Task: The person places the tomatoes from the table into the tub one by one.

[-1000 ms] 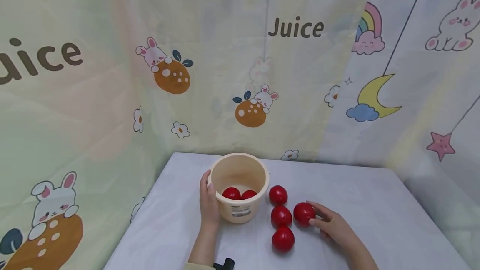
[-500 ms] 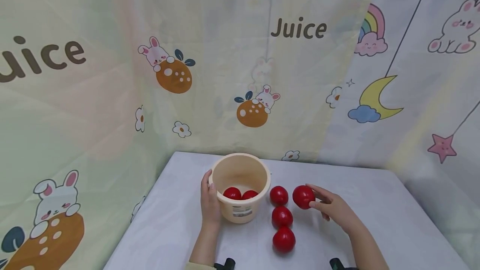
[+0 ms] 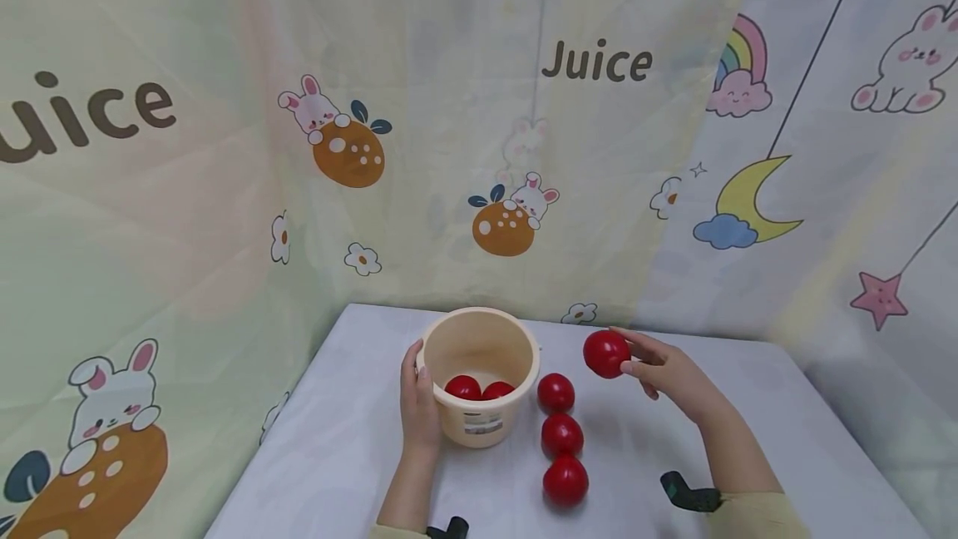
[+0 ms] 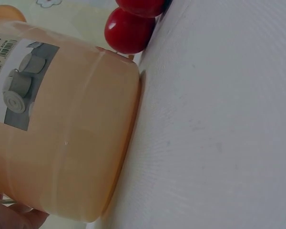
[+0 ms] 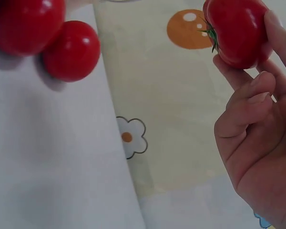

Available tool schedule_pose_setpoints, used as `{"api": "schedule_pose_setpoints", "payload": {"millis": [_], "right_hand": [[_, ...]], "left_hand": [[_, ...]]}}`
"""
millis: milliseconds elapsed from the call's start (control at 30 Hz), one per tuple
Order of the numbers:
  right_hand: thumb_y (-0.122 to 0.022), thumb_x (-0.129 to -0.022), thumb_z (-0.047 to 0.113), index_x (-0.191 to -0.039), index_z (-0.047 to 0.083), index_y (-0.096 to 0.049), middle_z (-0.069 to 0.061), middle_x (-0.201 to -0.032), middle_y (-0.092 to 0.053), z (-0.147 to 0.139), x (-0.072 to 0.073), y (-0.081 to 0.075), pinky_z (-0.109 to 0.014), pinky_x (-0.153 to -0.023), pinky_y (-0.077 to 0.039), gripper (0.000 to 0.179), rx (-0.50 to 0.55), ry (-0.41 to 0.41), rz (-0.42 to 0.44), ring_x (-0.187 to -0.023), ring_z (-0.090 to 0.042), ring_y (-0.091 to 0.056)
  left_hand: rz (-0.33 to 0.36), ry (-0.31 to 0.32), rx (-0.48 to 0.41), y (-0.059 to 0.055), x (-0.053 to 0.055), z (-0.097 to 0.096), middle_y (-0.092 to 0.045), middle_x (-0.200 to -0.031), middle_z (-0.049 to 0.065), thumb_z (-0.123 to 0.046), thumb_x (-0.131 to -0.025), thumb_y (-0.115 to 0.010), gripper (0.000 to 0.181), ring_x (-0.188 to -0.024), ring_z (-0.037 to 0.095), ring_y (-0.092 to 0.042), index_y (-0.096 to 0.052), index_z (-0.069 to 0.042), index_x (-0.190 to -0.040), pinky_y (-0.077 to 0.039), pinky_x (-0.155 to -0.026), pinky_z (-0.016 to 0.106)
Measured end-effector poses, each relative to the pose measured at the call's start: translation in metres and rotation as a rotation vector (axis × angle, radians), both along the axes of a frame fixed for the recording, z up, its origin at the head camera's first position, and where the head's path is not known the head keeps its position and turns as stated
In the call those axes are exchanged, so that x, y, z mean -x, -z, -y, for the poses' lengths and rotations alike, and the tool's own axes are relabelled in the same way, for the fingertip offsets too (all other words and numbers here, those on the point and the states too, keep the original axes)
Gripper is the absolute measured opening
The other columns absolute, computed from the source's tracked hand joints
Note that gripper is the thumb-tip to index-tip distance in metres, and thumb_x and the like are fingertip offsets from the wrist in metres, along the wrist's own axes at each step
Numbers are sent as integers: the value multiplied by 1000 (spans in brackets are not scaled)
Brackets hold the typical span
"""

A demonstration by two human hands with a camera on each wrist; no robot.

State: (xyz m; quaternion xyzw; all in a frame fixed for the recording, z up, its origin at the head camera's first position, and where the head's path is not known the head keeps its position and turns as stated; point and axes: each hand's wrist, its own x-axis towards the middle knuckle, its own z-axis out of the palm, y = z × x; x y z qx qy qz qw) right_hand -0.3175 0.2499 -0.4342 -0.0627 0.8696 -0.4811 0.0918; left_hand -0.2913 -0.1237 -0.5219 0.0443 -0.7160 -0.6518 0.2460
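Observation:
My right hand (image 3: 666, 368) pinches a red tomato (image 3: 606, 353) between thumb and fingers, up above the table to the right of the bucket. Its green stem shows in the right wrist view, where the tomato (image 5: 238, 31) is at the top. With my left hand (image 3: 419, 402) I hold the left side of a cream plastic bucket (image 3: 479, 431), fingers at its rim. Two tomatoes (image 3: 463, 387) lie inside the bucket. Right of it, several more tomatoes (image 3: 561, 436) form a row on the table. The left wrist view shows the bucket's wall and its printed label (image 4: 21, 83).
A white cloth covers the table (image 3: 337, 456). Behind and beside it hang printed fabric sheets (image 3: 419, 256) with rabbits, oranges and flowers. A dark strap piece (image 3: 688, 493) sits at my right wrist, another (image 3: 449, 529) at the left.
My right hand has lifted the tomato off the table beside the row and carried it up and away from me. The left hand and bucket stay in place.

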Motion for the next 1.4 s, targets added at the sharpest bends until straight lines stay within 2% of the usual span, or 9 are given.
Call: {"api": "schedule_pose_setpoints", "payload": {"millis": [233,433,567,700,767,933,1200,1400], "right_hand": [[-67,-78,43,-130,44,-43,-10,-99,-58,9,17,-13,-37,-60,-47,58,38,-80,-30,-61,-33,-52],[-71,-73,44,-127,46,-46,-7,-109,-58,27,32,-23,-37,-61,-49,60,38,-123,17,-65,-37,-53],[-73,-73,40,-127,44,-47,-1,-118,-55,36,42,-27,-38,-59,-51,60,40,-212,18,-66,-42,-54],[-72,-74,38,-128,42,-48,-1,-117,-57,44,51,-32,-38,-58,-51,59,24,-308,22,-66,-38,-56],[-71,-75,38,-128,41,-48,-1,-116,-58,49,55,-34,-35,-57,-51,58,8,-358,21,-64,-30,-57],[-70,-77,36,-128,37,-50,-3,-114,-60,61,65,-39,-36,-56,-51,55,-11,-468,38,-66,-31,-58],[-71,-76,36,-126,36,-52,-3,-114,-61,78,76,-42,-34,-56,-50,54,-18,-521,86,-64,-26,-57],[-70,-76,40,-124,38,-54,-4,-104,-64,99,81,-43,-29,-52,-48,50,-48,-540,95,-63,-34,-54]], "left_hand": [[-49,-12,15,3,1,4,-38,-139,-15,-45,-95,-30,44,-128,20,-42,-32,-35,-138,-39,-102,50],[-31,-8,4,4,0,4,-38,-139,-18,-51,-94,-30,47,-128,21,-42,-31,-37,-138,-40,-101,49],[-34,-7,1,4,0,4,-38,-138,-19,-52,-93,-30,47,-128,20,-42,-32,-38,-138,-41,-100,49],[-46,-9,4,5,1,3,-38,-137,-20,-52,-93,-31,46,-127,17,-43,-32,-39,-138,-42,-99,49],[-47,-5,3,5,2,3,-38,-138,-18,-47,-94,-31,43,-127,17,-43,-32,-39,-137,-42,-99,49],[-46,13,-17,3,1,3,-38,-140,-14,-35,-96,-32,41,-127,16,-42,-32,-39,-137,-40,-101,49],[-30,11,-17,1,-2,1,-38,-140,-14,-36,-96,-32,40,-127,17,-43,-32,-41,-136,-40,-101,49],[-37,-20,14,0,-3,1,-39,-139,-13,-32,-96,-33,42,-126,18,-43,-33,-37,-138,-41,-99,51]]}}
